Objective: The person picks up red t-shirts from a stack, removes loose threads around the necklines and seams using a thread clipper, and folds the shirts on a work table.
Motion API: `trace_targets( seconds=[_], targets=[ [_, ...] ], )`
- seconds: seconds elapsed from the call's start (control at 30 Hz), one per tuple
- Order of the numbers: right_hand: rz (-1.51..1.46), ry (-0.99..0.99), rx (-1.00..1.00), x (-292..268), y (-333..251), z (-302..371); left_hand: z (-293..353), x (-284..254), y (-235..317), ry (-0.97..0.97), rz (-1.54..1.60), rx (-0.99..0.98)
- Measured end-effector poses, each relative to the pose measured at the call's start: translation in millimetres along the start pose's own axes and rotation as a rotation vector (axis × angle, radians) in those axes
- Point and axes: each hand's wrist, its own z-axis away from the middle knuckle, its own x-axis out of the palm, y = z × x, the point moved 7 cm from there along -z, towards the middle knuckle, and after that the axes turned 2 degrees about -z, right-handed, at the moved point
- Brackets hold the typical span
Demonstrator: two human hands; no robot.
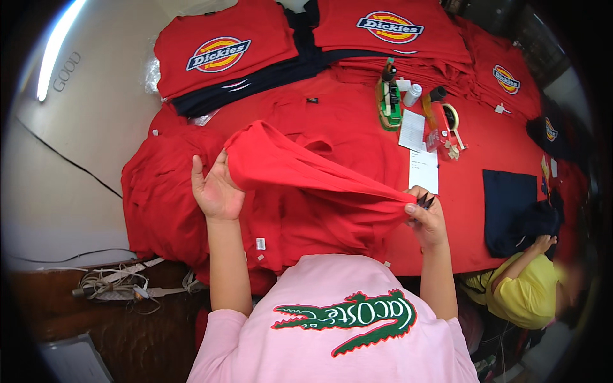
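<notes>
My left hand (219,191) is palm up at the left end of a red knit garment (306,182). Its thumb stands apart, and its fingertips go behind the cloth, which drapes over them. The garment's other end is bunched between the thumb and fingers of my right hand (426,220). Dark pointed tips (425,202), perhaps of small thread snips, poke out of that hand. The cloth stretches between both hands above a spread of red garments (274,223) on the table. A white label (260,244) shows near its front edge.
Stacks of red printed sweatshirts (217,32) line the back. A green tool (389,105), a white bottle (413,94), a tape dispenser (440,127) and paper slips (423,169) lie right of centre. A co-worker in yellow (527,290) handles dark cloth (511,204). Cables (121,284) lie lower left.
</notes>
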Motion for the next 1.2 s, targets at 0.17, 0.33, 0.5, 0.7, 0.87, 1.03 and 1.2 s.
trace_targets(
  seconds=[0.17,0.33,0.5,0.7,0.87,1.03,1.2],
  targets=[
    [0.096,0.035,-0.018,8.9,-2.9,1.9,0.4,1.1,3.9,-0.003,-0.011,-0.02],
    [0.067,0.069,-0.08,11.8,-10.7,4.7,1.4,-13.9,12.7,0.052,-0.043,-0.009],
    [0.246,0.089,-0.138,21.2,-22.5,6.8,4.6,-24.8,16.4,0.05,0.018,-0.011],
    [0.917,0.276,-0.527,25.4,-38.3,14.5,15.3,-22.5,26.8,0.138,-0.051,0.092],
    [1.065,0.208,-0.849,50.9,-34.8,27.7,19.5,-0.4,46.0,-0.095,-0.009,0.324],
    [1.074,0.183,-0.819,55.8,-32.3,26.2,28.0,4.3,55.9,-0.145,-0.062,0.344],
    [0.975,0.157,-0.716,45.6,-20.8,23.3,32.9,-6.8,52.8,-0.062,0.035,0.252]
  ],
)
